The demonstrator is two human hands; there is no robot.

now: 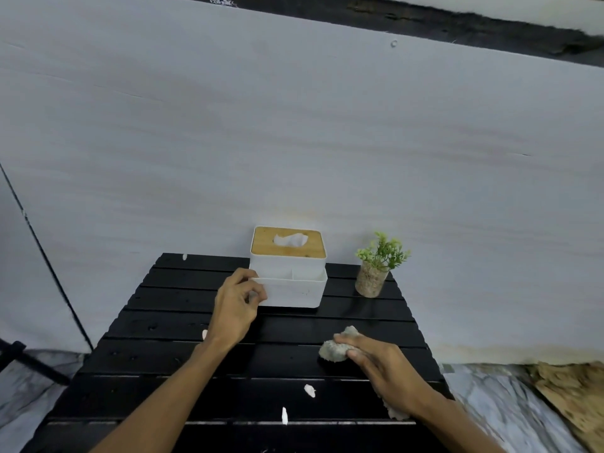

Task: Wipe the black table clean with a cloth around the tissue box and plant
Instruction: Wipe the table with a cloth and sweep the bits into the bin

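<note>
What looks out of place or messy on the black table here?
Small white scraps lie scattered on the black table, near and far. Tissue box and plant stand upright.

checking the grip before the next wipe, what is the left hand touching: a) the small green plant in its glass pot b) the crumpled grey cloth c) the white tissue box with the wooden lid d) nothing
c: the left hand grips the front left corner of the white tissue box with the wooden lid, while the right hand presses the crumpled grey cloth on the black slatted table.

- The right hand [380, 362] covers much of the cloth [336, 349].
- The worktop [183, 354] runs past the bottom edge.
- The left hand [237, 305] hides the tissue box [291, 273] corner.
</note>
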